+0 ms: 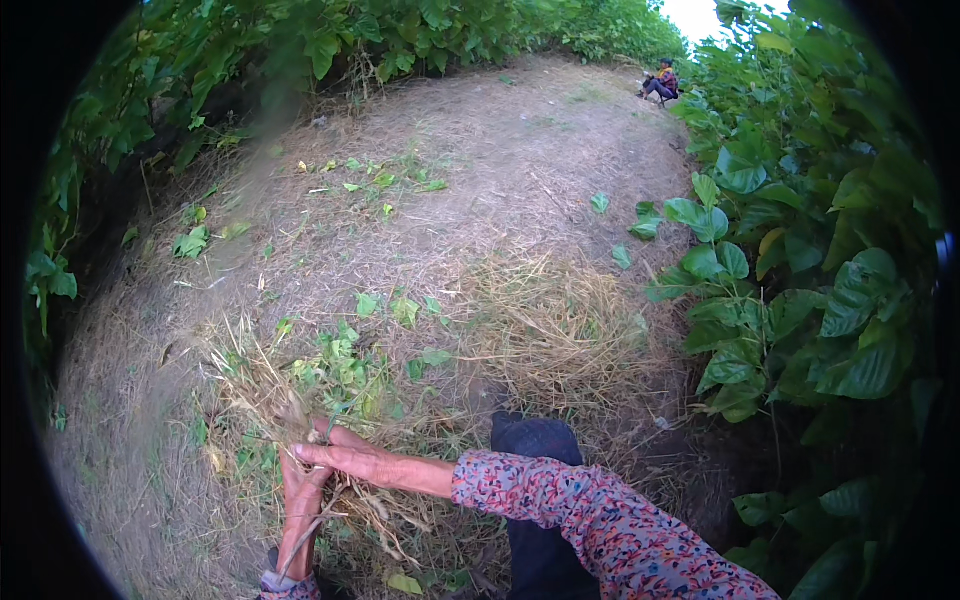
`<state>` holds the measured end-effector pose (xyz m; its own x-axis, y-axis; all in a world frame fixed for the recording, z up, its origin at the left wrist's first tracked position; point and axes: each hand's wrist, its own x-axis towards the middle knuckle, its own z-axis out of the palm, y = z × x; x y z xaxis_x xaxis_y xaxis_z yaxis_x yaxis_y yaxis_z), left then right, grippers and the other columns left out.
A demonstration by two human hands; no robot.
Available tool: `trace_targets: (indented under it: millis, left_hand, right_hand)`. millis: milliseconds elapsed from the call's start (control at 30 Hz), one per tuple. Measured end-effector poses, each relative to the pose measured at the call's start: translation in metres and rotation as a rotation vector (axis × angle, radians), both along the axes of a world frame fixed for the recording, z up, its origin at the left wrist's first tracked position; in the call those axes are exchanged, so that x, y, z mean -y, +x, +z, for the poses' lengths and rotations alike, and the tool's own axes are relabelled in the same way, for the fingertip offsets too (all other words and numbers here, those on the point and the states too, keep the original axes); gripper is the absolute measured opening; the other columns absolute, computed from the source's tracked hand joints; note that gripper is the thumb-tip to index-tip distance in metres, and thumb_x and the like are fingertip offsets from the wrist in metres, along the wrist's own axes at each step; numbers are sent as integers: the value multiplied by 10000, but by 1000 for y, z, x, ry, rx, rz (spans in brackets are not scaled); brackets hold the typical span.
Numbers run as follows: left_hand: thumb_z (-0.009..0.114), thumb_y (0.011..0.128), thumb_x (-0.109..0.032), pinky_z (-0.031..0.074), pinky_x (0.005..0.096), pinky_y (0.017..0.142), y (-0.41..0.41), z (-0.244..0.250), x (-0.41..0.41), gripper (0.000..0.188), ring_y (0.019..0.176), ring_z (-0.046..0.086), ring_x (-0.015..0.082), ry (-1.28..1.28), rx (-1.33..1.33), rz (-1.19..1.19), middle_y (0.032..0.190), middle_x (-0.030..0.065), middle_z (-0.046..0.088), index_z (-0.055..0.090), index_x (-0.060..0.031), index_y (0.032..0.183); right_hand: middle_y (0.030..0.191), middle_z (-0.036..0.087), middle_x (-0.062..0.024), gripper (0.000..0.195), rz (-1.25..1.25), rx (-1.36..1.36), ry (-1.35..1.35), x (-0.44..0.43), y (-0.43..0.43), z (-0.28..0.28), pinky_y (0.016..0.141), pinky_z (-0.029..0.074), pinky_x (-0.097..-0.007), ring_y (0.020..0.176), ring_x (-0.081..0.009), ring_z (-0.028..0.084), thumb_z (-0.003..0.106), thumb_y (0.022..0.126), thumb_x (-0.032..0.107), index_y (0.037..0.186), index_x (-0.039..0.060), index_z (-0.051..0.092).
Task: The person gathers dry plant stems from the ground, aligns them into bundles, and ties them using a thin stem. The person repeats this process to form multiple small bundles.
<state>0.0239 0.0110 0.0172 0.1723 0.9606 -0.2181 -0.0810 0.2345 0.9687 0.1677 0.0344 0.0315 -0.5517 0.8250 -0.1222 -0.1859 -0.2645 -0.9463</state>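
Observation:
A bundle of dry, straw-coloured plant stalks slants across the lower left, held between my two hands. My left hand comes up from below and grips the bundle around its middle. From the right, my right hand closes on the same spot, its thumb near the left hand. Rough stalk or root ends stick out below the hands. The fingers are partly hidden by each other and by the stalks. Under the bundle lie green and yellowing leaves.
A flattened heap of dry grass lies just beyond my bent knee. Tall leafy green plants line the right, and more foliage borders the upper left. Far up the dry ground, a person sits.

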Motion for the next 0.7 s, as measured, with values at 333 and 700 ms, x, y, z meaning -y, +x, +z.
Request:
trace_targets:
  millis: [333,700]
  left_hand:
    - [667,749,-133,470,321,761,-4,-2,-7,544,926,536,199,54,-108,153,1071,112,528,390,-25,1205]
    - [562,722,29,484,329,779,-46,15,-32,498,899,577,208,52,120,441,1072,118,571,397,8,1191]
  right_hand:
    - [1304,394,-235,757,-6,106,-36,-1,-4,15,1055,273,-401,1254,-332,342,507,828,549,1303,-14,333]
    - [1045,578,-100,303,-242,138,206,-2,14,47,786,476,-276,922,-155,568,481,906,218,1119,12,542]
